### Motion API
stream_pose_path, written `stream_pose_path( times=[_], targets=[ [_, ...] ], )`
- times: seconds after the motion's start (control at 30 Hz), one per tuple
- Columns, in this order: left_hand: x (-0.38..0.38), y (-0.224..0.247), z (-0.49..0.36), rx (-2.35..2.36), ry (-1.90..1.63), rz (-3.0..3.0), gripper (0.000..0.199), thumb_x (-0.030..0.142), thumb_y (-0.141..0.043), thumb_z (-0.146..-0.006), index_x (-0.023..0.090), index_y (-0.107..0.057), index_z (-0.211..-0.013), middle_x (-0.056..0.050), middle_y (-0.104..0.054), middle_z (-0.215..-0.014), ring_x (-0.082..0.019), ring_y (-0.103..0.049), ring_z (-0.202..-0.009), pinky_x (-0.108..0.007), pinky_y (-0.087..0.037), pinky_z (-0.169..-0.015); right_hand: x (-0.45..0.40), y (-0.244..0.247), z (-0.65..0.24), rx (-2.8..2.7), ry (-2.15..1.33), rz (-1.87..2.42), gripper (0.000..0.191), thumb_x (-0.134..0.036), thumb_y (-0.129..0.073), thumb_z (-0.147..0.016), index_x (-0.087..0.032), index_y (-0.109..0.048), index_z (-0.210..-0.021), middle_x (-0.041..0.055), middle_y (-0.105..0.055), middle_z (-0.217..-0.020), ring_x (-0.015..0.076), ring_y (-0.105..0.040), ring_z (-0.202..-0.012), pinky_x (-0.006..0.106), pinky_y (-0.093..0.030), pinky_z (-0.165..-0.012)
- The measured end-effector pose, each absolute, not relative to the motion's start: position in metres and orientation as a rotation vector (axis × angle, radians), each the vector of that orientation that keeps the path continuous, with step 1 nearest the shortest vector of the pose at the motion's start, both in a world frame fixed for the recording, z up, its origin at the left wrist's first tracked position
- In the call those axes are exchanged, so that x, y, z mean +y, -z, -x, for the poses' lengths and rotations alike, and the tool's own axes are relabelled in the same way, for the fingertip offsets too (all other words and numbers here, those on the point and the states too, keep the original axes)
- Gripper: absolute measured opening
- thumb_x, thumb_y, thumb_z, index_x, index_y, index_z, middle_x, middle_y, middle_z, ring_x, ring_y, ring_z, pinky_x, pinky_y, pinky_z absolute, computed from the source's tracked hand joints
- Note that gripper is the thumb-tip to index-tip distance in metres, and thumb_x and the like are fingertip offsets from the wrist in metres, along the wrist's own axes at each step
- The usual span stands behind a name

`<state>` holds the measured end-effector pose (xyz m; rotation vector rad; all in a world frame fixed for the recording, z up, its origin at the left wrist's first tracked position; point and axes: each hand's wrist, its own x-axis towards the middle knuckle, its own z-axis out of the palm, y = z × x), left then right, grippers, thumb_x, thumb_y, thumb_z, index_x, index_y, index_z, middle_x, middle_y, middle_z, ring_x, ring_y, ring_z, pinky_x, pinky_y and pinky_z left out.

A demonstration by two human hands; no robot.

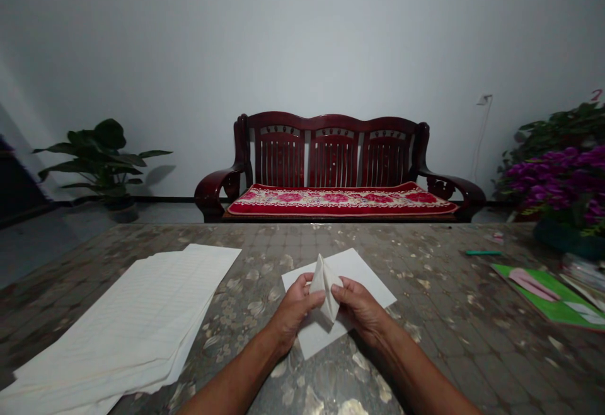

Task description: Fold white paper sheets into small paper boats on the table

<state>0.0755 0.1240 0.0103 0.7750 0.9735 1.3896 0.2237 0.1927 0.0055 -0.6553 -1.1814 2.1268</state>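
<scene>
Head view: your left hand (297, 304) and right hand (359, 303) both grip a folded white paper (324, 284).
You pinch its two sides, thumbs on the near faces, so it stands pointed at top and bottom, above a flat white sheet (371, 278) on the patterned table (255, 364); whether it touches the sheet, you cannot tell. To your left lies a spread stack of papers (127, 314); to your right, a green card (534, 284) with a pink shape on it, then a green pen (483, 253) and purple flowers (562, 178). Beyond the table stands a dark wooden bench (332, 156) with a red floral cover (340, 200), against a pale wall (331, 36).
</scene>
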Motion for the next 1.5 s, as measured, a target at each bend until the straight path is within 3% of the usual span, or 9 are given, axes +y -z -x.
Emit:
stream_pose_path(
  times=[0.17,0.27,0.5,0.67,0.8,0.97,1.2,1.33,1.5],
  targets=[
    [0.125,-0.009,-0.081,1.182,-1.417,-0.857,0.057,0.030,-0.075,-0.067,0.020,-0.049,-0.117,-0.004,-0.068,-0.092,-0.019,-0.066,-0.072,-0.028,-0.049,-0.065,0.190,-0.003,-0.221,-1.237,-2.040,0.693,0.054,-0.049,-0.088,-0.064,-0.011,-0.070,-0.097,0.0067,-0.073,-0.074,0.0157,-0.063,-0.059,0.024,-0.045,-0.058],
    [0.129,-0.003,-0.083,1.303,-1.455,-0.884,0.065,0.026,-0.070,-0.065,0.020,-0.044,-0.125,-0.002,-0.065,-0.088,-0.020,-0.065,-0.072,-0.028,-0.048,-0.064,0.187,-0.002,-0.220,-1.239,-1.994,0.710,0.050,-0.047,-0.087,-0.066,-0.012,-0.071,-0.099,0.0055,-0.073,-0.075,0.0156,-0.062,-0.060,0.025,-0.046,-0.059],
    [0.129,0.001,-0.083,1.546,-1.546,-1.057,0.071,0.013,-0.066,-0.065,0.025,-0.049,-0.134,-0.008,-0.065,-0.119,-0.025,-0.064,-0.100,-0.031,-0.045,-0.086,0.184,-0.001,-0.215,-1.312,-1.925,0.682,0.047,-0.047,-0.085,-0.069,-0.014,-0.073,-0.100,0.0046,-0.072,-0.076,0.0164,-0.063,-0.063,0.025,-0.047,-0.058],
    [0.125,-0.009,-0.084,1.639,-1.472,-1.285,0.046,0.019,-0.059,-0.081,0.025,-0.058,-0.126,-0.008,-0.065,-0.128,-0.028,-0.058,-0.116,-0.035,-0.039,-0.099,0.186,-0.008,-0.214,-1.384,-1.775,0.761,0.044,-0.050,-0.085,-0.063,-0.015,-0.074,-0.087,0.0020,-0.070,-0.071,0.0140,-0.056,-0.059,0.024,-0.042,-0.056],
    [0.124,-0.015,-0.081,1.760,-1.466,-1.423,0.026,0.031,-0.060,-0.086,0.025,-0.067,-0.111,-0.008,-0.066,-0.115,-0.028,-0.058,-0.110,-0.035,-0.039,-0.096,0.190,-0.010,-0.216,-1.430,-1.741,0.806,0.044,-0.051,-0.084,-0.061,-0.016,-0.074,-0.085,0.0007,-0.068,-0.068,0.0140,-0.054,-0.058,0.025,-0.040,-0.055],
    [0.130,-0.011,-0.077,1.732,-1.585,-1.314,0.012,0.027,-0.066,-0.079,0.022,-0.072,-0.088,-0.004,-0.062,-0.093,-0.020,-0.057,-0.080,-0.028,-0.043,-0.076,0.182,-0.015,-0.215,-1.544,-1.697,0.771,0.041,-0.052,-0.081,-0.066,-0.017,-0.075,-0.084,0.0018,-0.070,-0.073,0.0166,-0.057,-0.064,0.027,-0.042,-0.061],
    [0.142,0.002,-0.068,1.111,-1.630,-0.779,0.041,0.036,-0.086,-0.064,0.015,-0.072,-0.096,-0.002,-0.069,-0.077,-0.011,-0.052,-0.056,-0.020,-0.036,-0.054,0.176,-0.042,-0.224,-1.549,-1.266,0.820,0.044,-0.059,-0.063,-0.083,-0.017,-0.074,-0.089,0.0069,-0.071,-0.086,0.0220,-0.062,-0.083,0.031,-0.047,-0.075],
    [0.139,-0.007,-0.068,0.864,-1.558,-0.679,0.053,0.032,-0.091,-0.060,0.015,-0.072,-0.107,-0.008,-0.075,-0.089,-0.019,-0.067,-0.074,-0.026,-0.048,-0.069,0.184,-0.054,-0.230,-1.515,-1.298,0.882,0.043,-0.058,-0.071,-0.073,-0.019,-0.072,-0.091,0.0049,-0.069,-0.081,0.0200,-0.060,-0.075,0.031,-0.048,-0.068],
    [0.131,-0.019,-0.078,0.781,-1.482,-0.616,0.054,0.040,-0.088,-0.064,0.011,-0.073,-0.107,-0.012,-0.076,-0.089,-0.027,-0.071,-0.083,-0.035,-0.053,-0.079,0.179,-0.051,-0.225,-1.607,-1.493,0.890,0.040,-0.049,-0.069,-0.073,-0.020,-0.069,-0.099,0.0018,-0.064,-0.083,0.0155,-0.059,-0.066,0.026,-0.048,-0.056]
  ],
)
